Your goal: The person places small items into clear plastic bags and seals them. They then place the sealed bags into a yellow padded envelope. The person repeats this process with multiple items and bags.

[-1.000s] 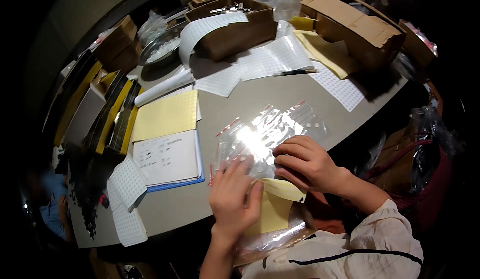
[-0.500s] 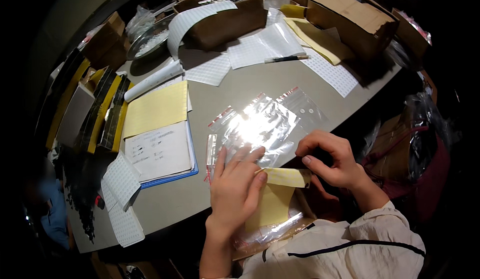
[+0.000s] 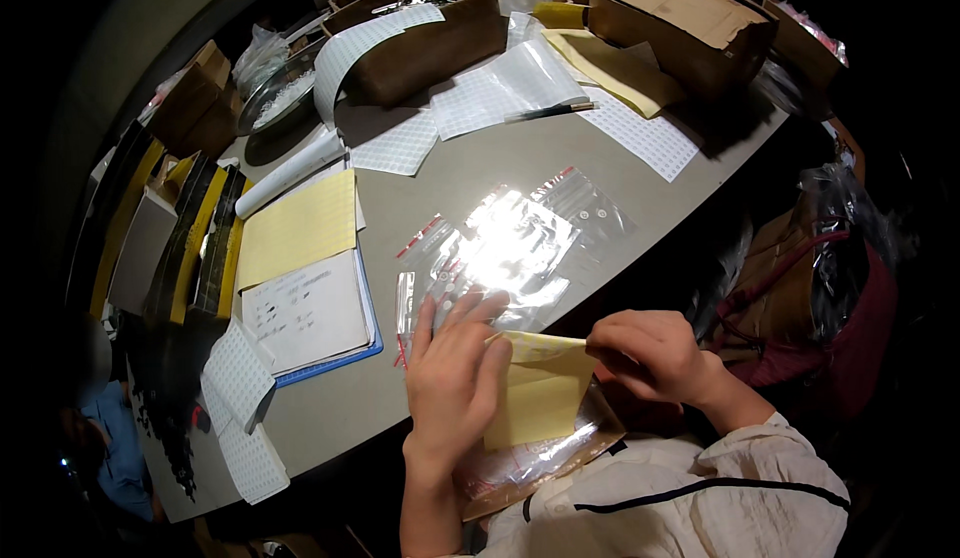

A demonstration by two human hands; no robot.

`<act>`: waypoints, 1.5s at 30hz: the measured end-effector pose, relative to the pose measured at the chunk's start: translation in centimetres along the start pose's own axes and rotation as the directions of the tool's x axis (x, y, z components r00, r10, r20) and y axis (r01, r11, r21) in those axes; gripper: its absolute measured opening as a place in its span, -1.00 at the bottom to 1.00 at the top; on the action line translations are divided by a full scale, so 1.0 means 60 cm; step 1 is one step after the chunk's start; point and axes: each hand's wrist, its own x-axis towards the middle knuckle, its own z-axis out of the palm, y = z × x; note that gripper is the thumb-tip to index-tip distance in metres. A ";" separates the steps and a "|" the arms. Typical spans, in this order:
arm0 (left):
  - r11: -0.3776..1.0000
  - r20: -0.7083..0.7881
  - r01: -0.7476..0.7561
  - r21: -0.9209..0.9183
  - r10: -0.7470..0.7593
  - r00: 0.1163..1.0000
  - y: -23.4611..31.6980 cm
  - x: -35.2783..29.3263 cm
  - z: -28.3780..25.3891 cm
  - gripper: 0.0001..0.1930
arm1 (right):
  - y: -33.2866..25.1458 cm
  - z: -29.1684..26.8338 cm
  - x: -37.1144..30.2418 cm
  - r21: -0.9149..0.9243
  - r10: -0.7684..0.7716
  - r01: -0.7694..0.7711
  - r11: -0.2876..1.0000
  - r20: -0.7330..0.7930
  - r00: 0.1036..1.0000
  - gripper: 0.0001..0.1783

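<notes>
My right hand (image 3: 652,350) pinches the right end of the turned-up upper edge of a yellow paper sheet (image 3: 540,408). My left hand (image 3: 450,378) lies at the table's front edge, fingers stretched over clear zip bags (image 3: 590,216) with red-striped tops. Its thumb rests beside the sheet's left end. Small round pale pieces show in some of the bags; strong glare hides the middle ones. Beneath the yellow sheet, close to my body, a shallow cardboard box (image 3: 610,430) holds more clear plastic bags.
A blue clipboard (image 3: 376,343) with papers lies left, near printed label sheets (image 3: 245,363) and black-and-yellow boxes (image 3: 205,243). Behind are a pen (image 3: 550,112), a brown box (image 3: 440,50) of metal parts, a bowl (image 3: 280,108) and a carton (image 3: 690,43). A dark red bag (image 3: 840,308) stands right.
My right hand has moved down and slightly left and now grips the sheet's turned-up edge, which looks narrower. My left hand stays over the bags. The whole view has shifted slightly.
</notes>
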 end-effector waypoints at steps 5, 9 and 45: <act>1.000 -0.019 0.005 -0.007 -0.005 1.000 0.003 0.001 0.000 -0.91 | 0.006 -0.010 -0.001 -0.121 -0.269 0.271 0.955 0.033 0.963 -0.57; 0.999 -0.043 0.040 -0.025 -0.042 0.998 0.001 -0.002 0.003 -0.89 | 0.014 -0.033 0.036 0.226 -0.116 0.118 0.967 -0.021 0.993 -0.75; 0.949 -0.094 0.073 -0.306 -0.106 0.990 -0.018 -0.022 -0.020 -0.76 | 0.102 0.039 0.193 -0.061 0.160 -0.149 0.987 0.489 0.857 0.21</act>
